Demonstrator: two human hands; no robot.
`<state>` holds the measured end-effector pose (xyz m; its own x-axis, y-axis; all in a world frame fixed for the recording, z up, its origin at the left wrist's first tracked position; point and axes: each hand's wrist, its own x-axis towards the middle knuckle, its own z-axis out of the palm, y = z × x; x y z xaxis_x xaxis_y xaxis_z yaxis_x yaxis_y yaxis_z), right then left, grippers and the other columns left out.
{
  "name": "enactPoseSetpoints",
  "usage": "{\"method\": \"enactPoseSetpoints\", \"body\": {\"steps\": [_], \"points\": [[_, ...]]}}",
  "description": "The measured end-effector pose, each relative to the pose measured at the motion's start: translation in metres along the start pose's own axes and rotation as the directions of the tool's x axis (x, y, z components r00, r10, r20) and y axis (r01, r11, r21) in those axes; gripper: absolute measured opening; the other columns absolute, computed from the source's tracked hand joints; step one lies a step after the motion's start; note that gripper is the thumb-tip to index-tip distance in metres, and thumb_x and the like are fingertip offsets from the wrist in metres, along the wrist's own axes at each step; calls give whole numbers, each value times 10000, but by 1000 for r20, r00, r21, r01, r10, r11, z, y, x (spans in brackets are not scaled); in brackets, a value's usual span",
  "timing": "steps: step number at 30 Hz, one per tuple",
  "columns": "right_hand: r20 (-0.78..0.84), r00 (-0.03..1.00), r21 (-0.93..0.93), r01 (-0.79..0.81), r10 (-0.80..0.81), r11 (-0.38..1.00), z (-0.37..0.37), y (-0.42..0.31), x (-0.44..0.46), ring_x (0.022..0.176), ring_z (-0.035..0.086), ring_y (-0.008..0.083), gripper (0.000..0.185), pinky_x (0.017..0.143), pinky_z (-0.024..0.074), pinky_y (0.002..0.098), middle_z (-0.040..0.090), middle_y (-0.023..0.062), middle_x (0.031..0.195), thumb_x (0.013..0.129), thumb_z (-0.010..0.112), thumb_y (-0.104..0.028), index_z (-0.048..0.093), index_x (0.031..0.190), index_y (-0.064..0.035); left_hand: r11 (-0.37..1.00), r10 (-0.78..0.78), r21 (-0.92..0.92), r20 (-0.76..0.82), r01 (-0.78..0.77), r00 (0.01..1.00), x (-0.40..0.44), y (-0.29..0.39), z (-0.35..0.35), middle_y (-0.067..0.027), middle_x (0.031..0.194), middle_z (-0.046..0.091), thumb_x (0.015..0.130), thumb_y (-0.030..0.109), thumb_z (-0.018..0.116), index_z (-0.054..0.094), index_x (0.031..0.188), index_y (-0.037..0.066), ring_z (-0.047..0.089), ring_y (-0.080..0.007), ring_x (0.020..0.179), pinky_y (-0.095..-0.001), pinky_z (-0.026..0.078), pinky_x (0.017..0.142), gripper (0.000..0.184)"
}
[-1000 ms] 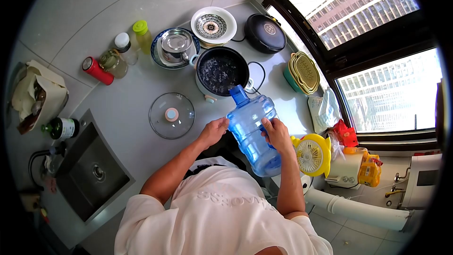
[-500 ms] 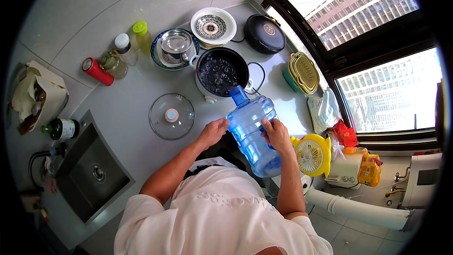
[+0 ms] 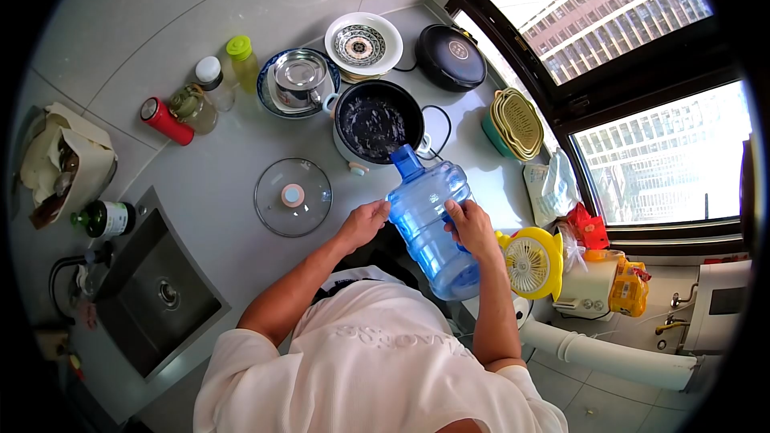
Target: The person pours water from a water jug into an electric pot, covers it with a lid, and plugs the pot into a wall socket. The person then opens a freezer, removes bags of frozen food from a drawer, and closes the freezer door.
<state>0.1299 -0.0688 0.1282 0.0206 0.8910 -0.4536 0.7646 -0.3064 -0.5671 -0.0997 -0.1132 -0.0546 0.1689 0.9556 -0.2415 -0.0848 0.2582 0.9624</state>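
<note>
A large clear blue water bottle [image 3: 433, 220] is tilted, its neck over the near right rim of a dark-lined pot [image 3: 377, 120] with liquid inside. My right hand [image 3: 472, 228] is closed on the bottle's grip at its right side. With fingers bent together, my left hand [image 3: 365, 223] touches the bottle's left shoulder; what the fingertips hold is partly hidden. Left of the bottle, a round glass lid [image 3: 274, 207] with a pinkish knob lies on the grey counter [image 3: 208, 192].
Behind the pot are stacked bowls [image 3: 385, 26], a metal pan [image 3: 301, 72] and a black round appliance [image 3: 441, 52]. Baskets [image 3: 517, 124] and a yellow fan [image 3: 529, 263] stand right. Bottles [image 3: 243, 64] line the wall; a sink [image 3: 144, 305] is left.
The bottle and both hands have stayed almost in place. Only the ripples and bubbles on the liquid in the pot look different.
</note>
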Motion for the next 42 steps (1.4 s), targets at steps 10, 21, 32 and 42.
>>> {"method": "enactPoseSetpoints", "body": {"steps": [10, 21, 32, 42], "points": [[8, 1000, 19, -14, 14, 1000, -1, -4, -1, 536, 587, 124, 540, 491, 480, 308, 714, 90, 758, 1086, 618, -497, 653, 978, 31, 1000, -5, 21, 3, 5, 1000, 1, -2, -1, -18, 790, 568, 1144, 495, 495, 612, 976, 13, 526, -142, 734, -354, 499, 727, 523], [10, 1000, 25, -24, 24, 999, -1, -3, 0, 557, 614, 144, 557, 523, 499, 320, 722, 99, 757, 1079, 620, -510, 656, 984, 38, 999, -25, 30, 9, 25, 1000, 1, -2, -3, -25, 832, 609, 1139, 488, 510, 630, 1010, 12, 561, -144, 759, -351, 523, 761, 507], [-83, 992, 347, -61, 95, 936, 1, 12, 1, 589, 613, 137, 608, 528, 489, 294, 638, 62, 695, 1034, 662, -583, 659, 947, 19, 998, 44, 41, -163, -37, 986, 15, 17, -4, -138, 1229, 761, 1062, 430, 693, 628, 1455, -21, 728, -167, 990, -298, 597, 905, 602], [-248, 967, 819, 180, 54, 545, -10, 62, 14, 679, 554, 97, 495, 586, 492, 273, 540, -13, 817, 1047, 659, -548, 612, 917, -73, 897, -192, -380, 126, 226, 973, 41, 44, 33, -122, 1714, 330, 1035, 737, 508, 216, 1709, 87, 435, -264, 1490, -417, 430, 1164, 981]]}}
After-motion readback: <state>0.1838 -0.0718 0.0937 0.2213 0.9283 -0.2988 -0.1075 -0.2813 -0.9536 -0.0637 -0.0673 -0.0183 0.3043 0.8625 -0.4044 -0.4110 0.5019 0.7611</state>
